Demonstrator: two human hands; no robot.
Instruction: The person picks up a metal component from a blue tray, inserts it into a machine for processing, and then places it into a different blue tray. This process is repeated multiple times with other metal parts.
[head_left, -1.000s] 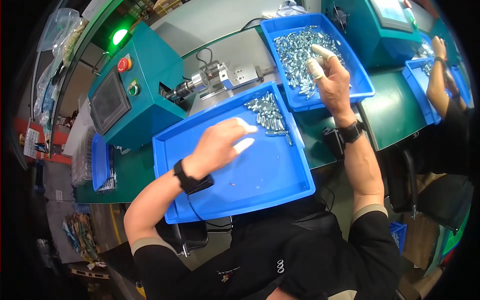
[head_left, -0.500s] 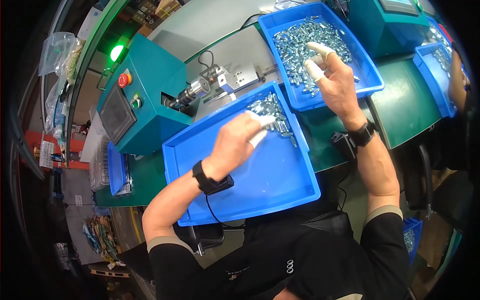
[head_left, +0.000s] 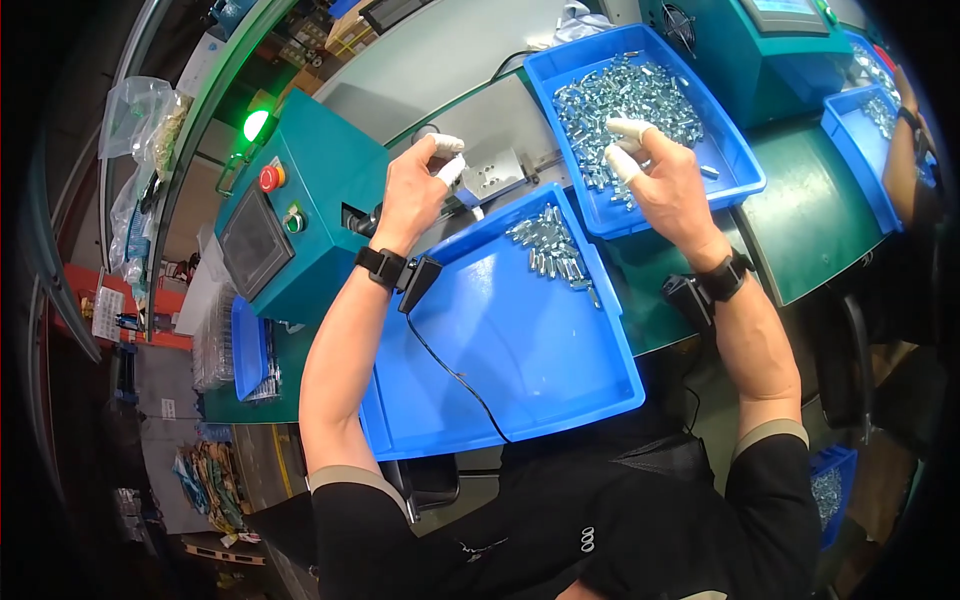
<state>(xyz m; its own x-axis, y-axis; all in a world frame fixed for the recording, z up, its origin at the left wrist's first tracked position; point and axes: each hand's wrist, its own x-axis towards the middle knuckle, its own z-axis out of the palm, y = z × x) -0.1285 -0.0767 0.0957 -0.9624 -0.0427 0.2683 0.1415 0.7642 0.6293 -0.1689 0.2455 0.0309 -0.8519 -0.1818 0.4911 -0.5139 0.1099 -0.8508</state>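
Note:
My left hand (head_left: 418, 190), with white covers on thumb and forefinger, is raised in front of the teal machine's spindle, hiding most of it. Its thumb and forefinger are slightly apart, with nothing visible between them. Close by is a metal fixture block (head_left: 490, 178). My right hand (head_left: 668, 185), also with white fingertip covers, is over the far blue bin (head_left: 742, 172), which holds many small shiny metal cylinders (head_left: 640, 95). Its thumb and forefinger are curved and apart. A nearer blue tray (head_left: 500, 370) has a small pile of similar metal cylinders (head_left: 552, 245) in its far right corner.
The teal machine (head_left: 330, 160) carries a dark screen, a red button (head_left: 271, 178) and a lit green lamp (head_left: 256, 125). Another teal machine (head_left: 760, 70) stands at far right. Beyond a blue bin (head_left: 860, 150) shows another person's arm (head_left: 903, 170). A cable (head_left: 455, 375) trails from my left wrist across the tray.
My left hand has moved from the metal pieces in the near tray up and left to the machine's spindle. My right hand stays over the far bin, its thumb and forefinger slightly closer together.

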